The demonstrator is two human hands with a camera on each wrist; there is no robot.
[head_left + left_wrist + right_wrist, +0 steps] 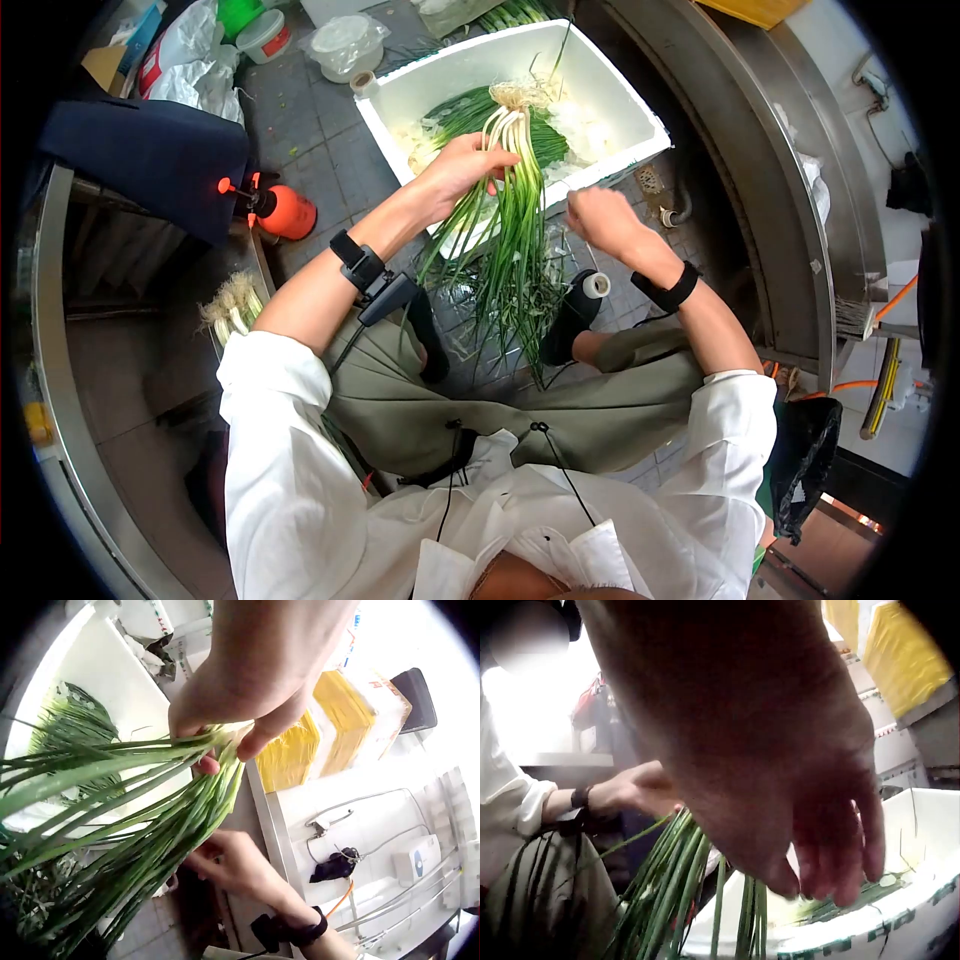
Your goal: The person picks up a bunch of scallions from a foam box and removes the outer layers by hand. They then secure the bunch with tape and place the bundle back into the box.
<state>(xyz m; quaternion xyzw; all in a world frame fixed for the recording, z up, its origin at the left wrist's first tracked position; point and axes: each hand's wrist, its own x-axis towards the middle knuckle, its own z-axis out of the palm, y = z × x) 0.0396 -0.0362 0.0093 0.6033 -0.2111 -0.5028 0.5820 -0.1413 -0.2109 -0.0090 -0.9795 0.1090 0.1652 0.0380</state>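
My left hand (pixel 462 172) grips a bunch of scallions (pixel 512 215) near the white stalks. Their roots point away over a white foam box (pixel 612 62), while the long green leaves hang down between my knees. In the left wrist view, thumb and fingers close round the pale part of the scallions (pixel 172 817). My right hand (pixel 607 222) hovers by the box's near right corner, apart from the bunch. The right wrist view shows its fingers (pixel 847 862) hanging loosely bent with nothing between them. More scallions (pixel 465 110) lie inside the box.
An orange spray bottle (pixel 288 212) stands on the tiled floor at left. Another scallion bunch (pixel 236 302) lies beside my left arm. Lidded tubs (pixel 345 48) stand beyond the box's left side. A metal counter (pixel 745 170) runs along the right.
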